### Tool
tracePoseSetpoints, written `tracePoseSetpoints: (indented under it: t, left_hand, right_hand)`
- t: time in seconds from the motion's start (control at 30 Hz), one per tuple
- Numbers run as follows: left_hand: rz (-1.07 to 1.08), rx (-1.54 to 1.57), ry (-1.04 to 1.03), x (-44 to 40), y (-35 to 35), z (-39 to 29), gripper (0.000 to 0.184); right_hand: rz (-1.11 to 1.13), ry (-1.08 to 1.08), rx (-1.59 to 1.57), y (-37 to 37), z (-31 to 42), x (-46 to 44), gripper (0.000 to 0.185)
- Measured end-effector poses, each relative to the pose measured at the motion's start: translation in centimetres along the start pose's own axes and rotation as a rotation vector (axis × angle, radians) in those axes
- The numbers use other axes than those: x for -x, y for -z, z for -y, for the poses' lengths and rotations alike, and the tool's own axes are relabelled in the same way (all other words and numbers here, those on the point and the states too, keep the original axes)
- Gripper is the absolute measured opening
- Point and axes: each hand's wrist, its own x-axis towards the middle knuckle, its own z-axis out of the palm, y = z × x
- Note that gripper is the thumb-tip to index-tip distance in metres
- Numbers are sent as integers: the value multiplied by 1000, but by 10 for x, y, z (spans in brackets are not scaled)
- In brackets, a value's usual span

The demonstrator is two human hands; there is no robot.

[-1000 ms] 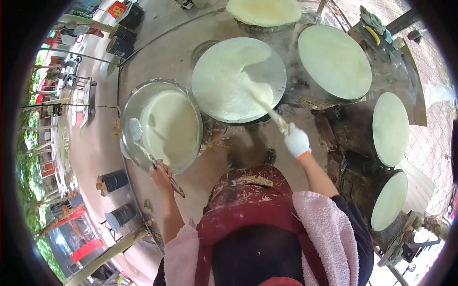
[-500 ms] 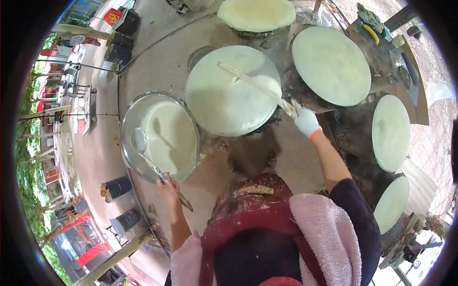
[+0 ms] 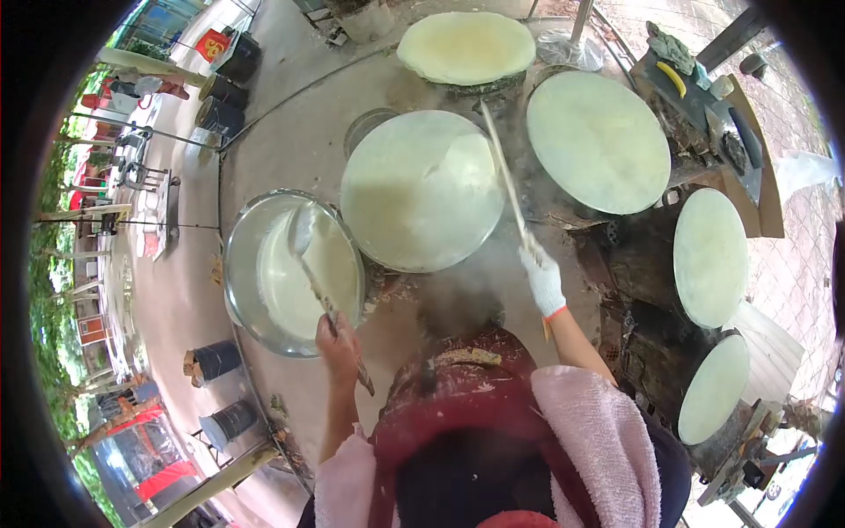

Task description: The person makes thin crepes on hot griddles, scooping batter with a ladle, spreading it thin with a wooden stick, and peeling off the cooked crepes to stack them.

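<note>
Sunlit trees (image 3: 48,295) beyond a pale floor (image 3: 189,286)

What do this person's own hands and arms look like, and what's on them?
The right hand wears a white glove with an orange cuff; the left hand is bare. A dark sleeve shows on the right arm, beside a pale pink towel.

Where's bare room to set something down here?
Bare floor lies beyond the metal basin, left of the middle pan; more lies left of the basin, above the lower bins. Crowded: the gap between basin and middle pan, and the right side, where other coated pans stand close together.
</note>
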Motion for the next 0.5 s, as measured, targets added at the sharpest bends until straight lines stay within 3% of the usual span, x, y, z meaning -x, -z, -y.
tracePoseSetpoints:
  t: [0.07,0.17,0.27,0.37,0.4,0.5]
  left_hand:
    - [79,-50,-38,-7,-19,-6,18]
    - [209,-12,12,-13,-57,-29,19]
    - [331,20,13,-48,-86,-28,16]
    - [383,1,17,-94,-122,-29,23]
    - [398,-15,19,-112,-134,-26,22]
    - [588,69,-55,-151,-163,-26,20]
  right_hand:
    - [180,-437,8,1,58,32,45]
    - [275,-362,-6,16,62,31,41]
    - [147,-193,32,29,42,-13,38]
    - [327,-437,238,15,111,17,39]
    - [352,-489,326,14,104,16,40]
    - [285,-223,45,22,62,35,42]
